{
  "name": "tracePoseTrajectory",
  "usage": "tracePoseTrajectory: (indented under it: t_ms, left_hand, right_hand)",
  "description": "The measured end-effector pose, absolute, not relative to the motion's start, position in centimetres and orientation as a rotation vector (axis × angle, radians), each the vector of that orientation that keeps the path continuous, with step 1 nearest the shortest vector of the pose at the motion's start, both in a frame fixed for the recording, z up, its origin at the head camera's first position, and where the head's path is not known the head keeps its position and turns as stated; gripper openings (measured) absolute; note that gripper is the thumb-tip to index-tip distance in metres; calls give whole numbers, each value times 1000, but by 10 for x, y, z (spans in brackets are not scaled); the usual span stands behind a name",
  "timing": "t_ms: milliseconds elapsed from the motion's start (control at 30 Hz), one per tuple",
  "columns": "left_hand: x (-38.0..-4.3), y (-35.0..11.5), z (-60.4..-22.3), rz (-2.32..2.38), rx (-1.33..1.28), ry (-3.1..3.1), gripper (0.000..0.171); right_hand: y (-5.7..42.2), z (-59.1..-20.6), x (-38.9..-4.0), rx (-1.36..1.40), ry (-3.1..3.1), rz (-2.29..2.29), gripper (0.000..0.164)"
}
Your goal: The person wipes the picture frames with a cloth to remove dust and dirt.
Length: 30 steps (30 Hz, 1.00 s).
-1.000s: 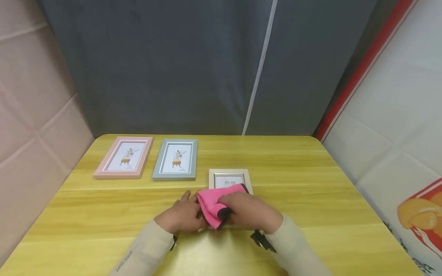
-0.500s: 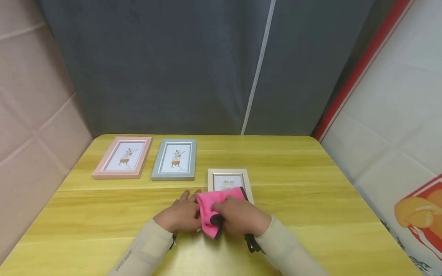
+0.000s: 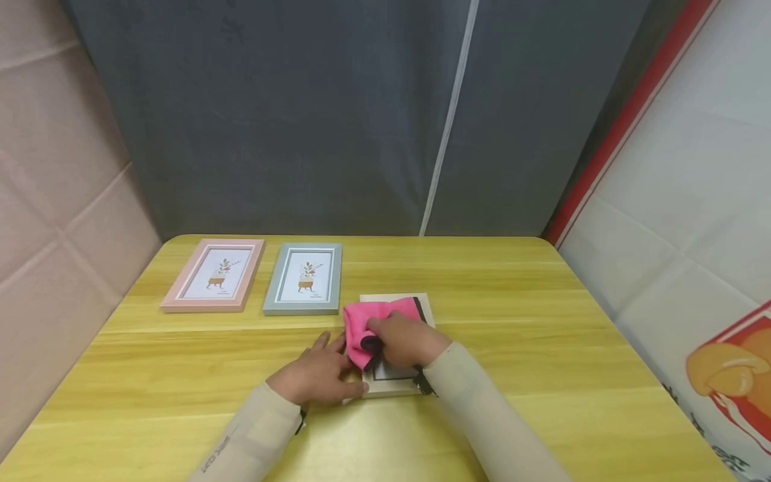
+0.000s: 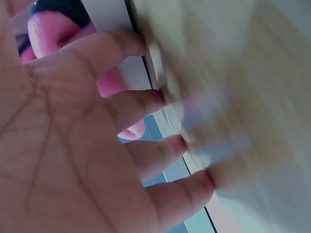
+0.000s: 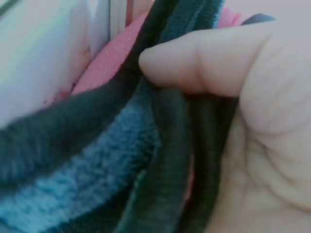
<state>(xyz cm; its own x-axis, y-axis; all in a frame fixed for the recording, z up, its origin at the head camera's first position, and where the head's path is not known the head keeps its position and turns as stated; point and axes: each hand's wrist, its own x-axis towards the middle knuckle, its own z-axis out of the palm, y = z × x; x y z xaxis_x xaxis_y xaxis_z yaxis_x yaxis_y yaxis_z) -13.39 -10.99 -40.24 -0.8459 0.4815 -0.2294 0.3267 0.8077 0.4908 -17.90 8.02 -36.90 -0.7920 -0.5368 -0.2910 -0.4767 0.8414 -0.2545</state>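
Note:
A folded pink cloth [image 3: 361,318] with black edging lies across the upper part of a pale gold picture frame [image 3: 394,389] in the head view. My right hand [image 3: 406,338] grips the cloth, its thumb pinching the folds in the right wrist view. Cloth and hand hide much of the frame's picture. At the frame's left side rests my left hand [image 3: 316,375], fingers extended and spread, thumb at the near left corner. The left wrist view has this hand [image 4: 77,141] with its fingertips against a pale surface, and bits of pink cloth [image 4: 51,31] behind it.
A pink picture frame [image 3: 171,304] and a grey-blue one [image 3: 280,310] lie face up on the wooden table [image 3: 512,321], left of the hands. A dark curtain [image 3: 301,134] hangs behind the table. Light panels stand along both sides.
My right hand has slid the cloth away from me, up along the frame, uncovering its near part and covering its far part. My left hand has stayed at the frame's left side.

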Motion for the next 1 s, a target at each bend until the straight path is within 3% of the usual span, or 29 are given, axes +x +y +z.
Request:
tracePoseTrajectory:
  t_ms: [200,533,867,1000]
  left_hand:
    - [-134,-110,-400,599,601,2670,63]
    - [-137,-108,-398,593,619,2662,64]
    - [-135,-110,-402,635,640,2664,62]
    - [-135,-110,-404,665,609,2667,64]
  right_hand:
    - [75,-371,-190,-659,2695,-281,32]
    - [79,-376,-198,-634,2720,-370,46]
    - [94,-367,-181,-923,2704,-498,14]
    - [103,-360,-161,-1038,2605,-510,15]
